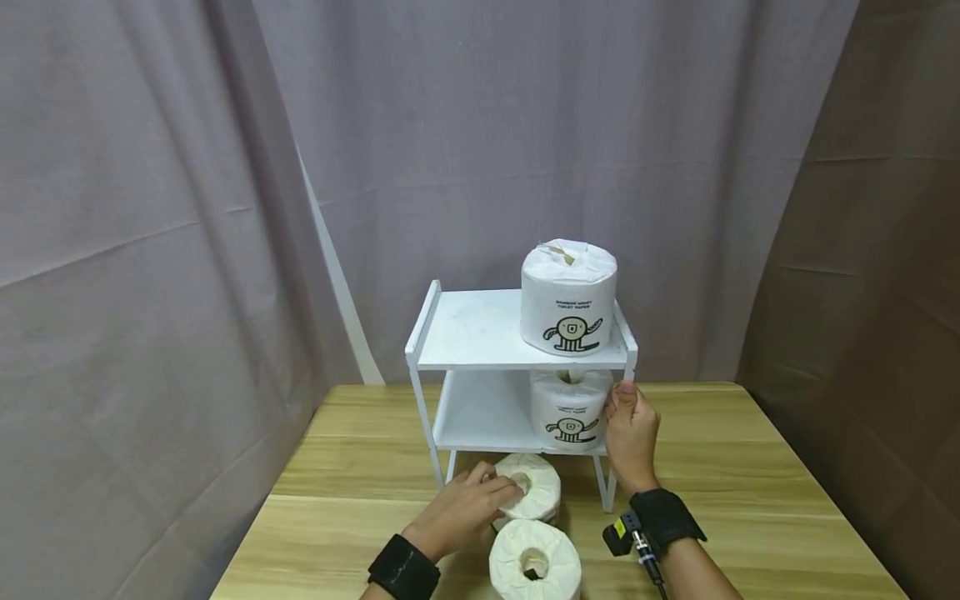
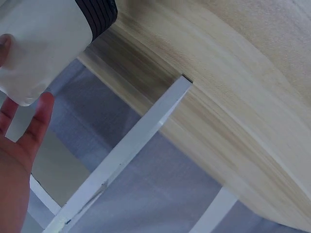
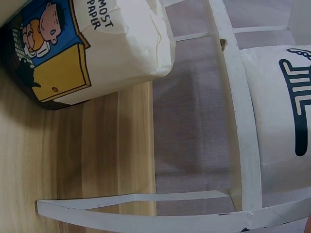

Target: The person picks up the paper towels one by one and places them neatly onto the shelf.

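Being gripped by the left hand [image 1: 463, 510], bent fingers on top, a cream roll [image 1: 546, 487], the white shelf [image 1: 472, 329] pinched at its leg by the right hand [image 1: 632, 433] (thumb upward).

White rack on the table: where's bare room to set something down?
Upper shelf: bare left of the upper white roll. Lower shelf: bare left of the lower white roll. Table: bare from its left edge to the left hand, and right of the right hand. Crowded: in front of the rack, around the far cream roll and near cream roll.
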Available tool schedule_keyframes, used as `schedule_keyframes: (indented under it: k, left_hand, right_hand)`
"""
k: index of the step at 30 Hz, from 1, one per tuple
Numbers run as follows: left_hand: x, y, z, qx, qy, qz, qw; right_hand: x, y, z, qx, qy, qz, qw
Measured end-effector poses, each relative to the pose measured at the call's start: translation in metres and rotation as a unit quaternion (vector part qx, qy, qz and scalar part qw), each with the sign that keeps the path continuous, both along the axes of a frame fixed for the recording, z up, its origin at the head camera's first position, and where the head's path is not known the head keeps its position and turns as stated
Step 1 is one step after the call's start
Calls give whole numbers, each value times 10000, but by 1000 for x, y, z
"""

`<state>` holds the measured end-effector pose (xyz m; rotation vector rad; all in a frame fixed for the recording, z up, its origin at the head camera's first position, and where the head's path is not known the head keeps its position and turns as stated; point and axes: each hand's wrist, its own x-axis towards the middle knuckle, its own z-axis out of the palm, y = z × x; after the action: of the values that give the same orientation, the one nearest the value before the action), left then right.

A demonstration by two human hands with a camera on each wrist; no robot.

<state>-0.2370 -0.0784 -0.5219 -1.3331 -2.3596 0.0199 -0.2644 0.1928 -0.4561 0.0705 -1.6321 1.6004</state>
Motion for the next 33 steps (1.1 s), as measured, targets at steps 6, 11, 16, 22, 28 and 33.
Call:
schedule_keyframes:
  k: [6, 11, 16, 22, 28, 33]
  left_hand:
    - [2, -7, -2, 15, -88, 21, 10000]
    - [5, -13, 1, 0, -497, 311, 9983]
    - [6, -17, 7, 4, -819, 631, 9946]
    - [8, -24, 12, 83, -850, 592, 9946]
    - [11, -27, 19, 82, -774, 581, 9953]
    - [17, -29, 24, 31, -673, 585, 9960]
  right_hand:
    - [16, -8, 17, 95, 89, 31, 9999]
    - [25, -11, 26, 101, 143, 119, 9998]
    - [9, -4, 11, 104, 102, 48, 9999]
    - [-1, 1, 0, 121, 164, 27, 9998]
    - [-2, 1, 2, 163, 73, -63, 9998]
    - [-2, 1, 1, 140, -35, -94, 9999]
